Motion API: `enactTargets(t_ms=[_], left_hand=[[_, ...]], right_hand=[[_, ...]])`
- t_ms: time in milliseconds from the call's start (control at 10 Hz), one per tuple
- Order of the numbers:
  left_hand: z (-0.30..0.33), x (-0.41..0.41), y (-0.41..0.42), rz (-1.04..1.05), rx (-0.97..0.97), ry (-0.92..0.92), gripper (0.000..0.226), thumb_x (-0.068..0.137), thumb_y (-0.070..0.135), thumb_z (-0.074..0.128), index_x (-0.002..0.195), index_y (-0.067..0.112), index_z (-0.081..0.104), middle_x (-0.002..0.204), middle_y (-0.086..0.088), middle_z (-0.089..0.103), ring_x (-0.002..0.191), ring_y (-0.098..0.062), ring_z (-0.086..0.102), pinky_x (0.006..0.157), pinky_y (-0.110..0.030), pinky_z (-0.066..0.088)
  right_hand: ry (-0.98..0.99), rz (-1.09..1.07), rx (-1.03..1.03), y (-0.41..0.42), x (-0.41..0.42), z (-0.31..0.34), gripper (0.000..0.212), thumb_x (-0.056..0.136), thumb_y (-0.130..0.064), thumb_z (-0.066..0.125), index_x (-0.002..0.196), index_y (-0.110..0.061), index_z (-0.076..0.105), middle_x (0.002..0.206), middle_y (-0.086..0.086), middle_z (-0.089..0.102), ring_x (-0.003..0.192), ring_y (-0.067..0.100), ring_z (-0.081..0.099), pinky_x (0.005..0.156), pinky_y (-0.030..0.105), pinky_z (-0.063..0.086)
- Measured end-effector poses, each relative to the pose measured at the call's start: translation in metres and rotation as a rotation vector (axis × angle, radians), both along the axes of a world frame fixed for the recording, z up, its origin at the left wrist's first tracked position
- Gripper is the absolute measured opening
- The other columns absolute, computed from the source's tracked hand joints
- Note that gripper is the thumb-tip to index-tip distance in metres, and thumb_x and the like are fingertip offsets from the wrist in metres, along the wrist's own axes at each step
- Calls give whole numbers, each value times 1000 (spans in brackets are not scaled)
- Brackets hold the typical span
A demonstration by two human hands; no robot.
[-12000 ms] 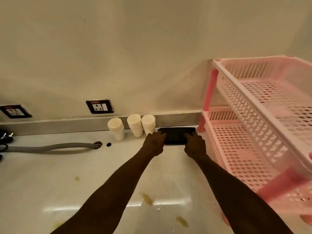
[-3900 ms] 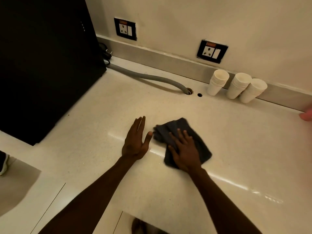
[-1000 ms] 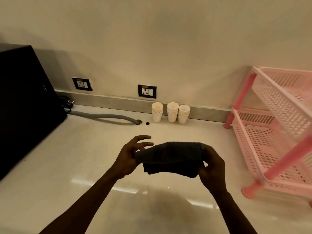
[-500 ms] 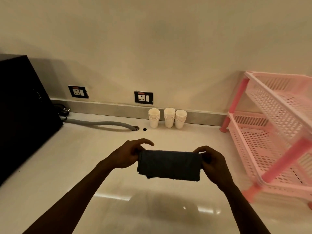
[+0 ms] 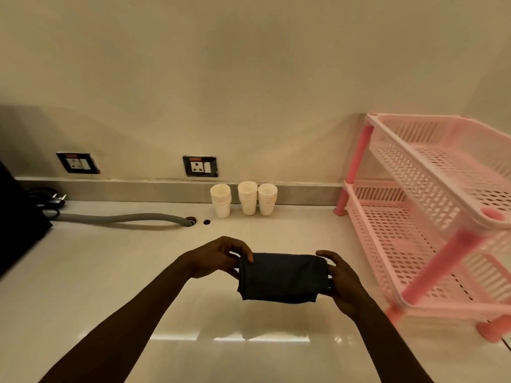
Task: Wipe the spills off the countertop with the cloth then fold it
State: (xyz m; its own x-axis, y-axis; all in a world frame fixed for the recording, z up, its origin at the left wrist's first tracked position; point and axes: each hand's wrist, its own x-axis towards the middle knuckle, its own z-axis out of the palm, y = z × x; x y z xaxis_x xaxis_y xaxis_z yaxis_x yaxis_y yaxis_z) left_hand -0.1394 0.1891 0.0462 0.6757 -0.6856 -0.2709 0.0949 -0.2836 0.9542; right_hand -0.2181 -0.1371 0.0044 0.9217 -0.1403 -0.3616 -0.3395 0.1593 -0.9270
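A dark grey cloth (image 5: 282,277) hangs folded into a compact rectangle above the pale countertop (image 5: 110,272). My left hand (image 5: 215,258) pinches its upper left edge. My right hand (image 5: 340,280) grips its right end, fingers curled around the fold. The cloth is held in the air between both hands, its lower edge hanging free. No spills show on the visible counter surface.
Three stacks of white paper cups (image 5: 244,199) stand by the back wall. A grey hose (image 5: 121,218) runs into a counter hole. A pink two-tier plastic rack (image 5: 431,217) fills the right side. A black appliance (image 5: 16,225) sits far left, with wall sockets (image 5: 199,166) behind.
Since wiping on the counter, the cloth has been lifted by both hands. In the last second it was folded narrower, and my hands drew slightly closer together.
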Motion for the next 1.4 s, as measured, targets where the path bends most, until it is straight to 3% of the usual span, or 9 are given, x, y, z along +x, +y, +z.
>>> enactTargets(t_ms=[100,200,400,600,800,1000,1100,1300,1400], left_hand=[[-7,31,-23,73,25,63,31,92,-10,50,95,9,75,108,-6,72,105,-23,69,85,-37,60],[-17,61,-50,215,30,151,25,95,1,51,95,8,75,111,-12,70,102,-25,68,79,-31,59],[-36,113,-107,388,309,-173,19,83,11,79,101,11,73,108,-5,70,106,-22,64,92,-34,55],[-50,157,-154,403,437,-586,23,84,1,72,107,4,71,118,-15,66,110,-28,62,97,-33,51],[-67,184,-181,290,657,-746,30,90,0,63,120,6,62,129,-16,57,108,-29,60,88,-33,53],[-99,173,-196,219,926,-969,53,87,11,70,138,9,52,160,-19,32,146,-42,30,115,-51,36],[-115,166,-202,123,910,-896,59,92,14,64,147,11,44,162,-15,31,151,-36,22,124,-48,21],[-114,169,-191,9,915,-745,71,96,11,58,158,18,23,167,-9,18,155,-31,12,125,-43,17],[-97,158,-185,50,840,-756,66,97,14,57,156,18,28,165,-10,25,153,-31,20,123,-44,25]], right_hand=[[76,-139,79,-10,20,-8,20,100,-21,49,111,-21,66,108,14,72,88,31,70,65,38,60],[133,-171,167,-14,42,-16,36,98,-53,50,115,-24,62,111,11,65,102,35,67,75,43,60],[54,-223,-101,-28,106,-34,43,89,-7,70,117,-26,44,107,16,63,92,26,66,69,32,56],[-30,-317,-437,-46,181,-38,12,90,-13,71,94,-20,63,102,1,66,99,23,63,70,22,44],[-117,-241,-569,-60,216,-43,27,90,-10,71,117,-12,68,122,10,69,106,24,65,90,31,49],[-245,-57,-1122,-62,220,-64,41,92,-16,68,131,-8,60,145,17,52,135,35,47,113,45,38],[-371,72,-1341,-49,214,-76,27,93,-22,64,116,-9,70,127,15,65,119,32,60,104,44,46],[-266,314,-1420,-40,199,-87,43,100,-36,52,134,-11,60,142,14,58,135,31,49,114,44,36],[-275,289,-1401,-36,199,-70,48,100,-39,51,139,-12,55,145,13,55,138,29,46,117,45,35]])
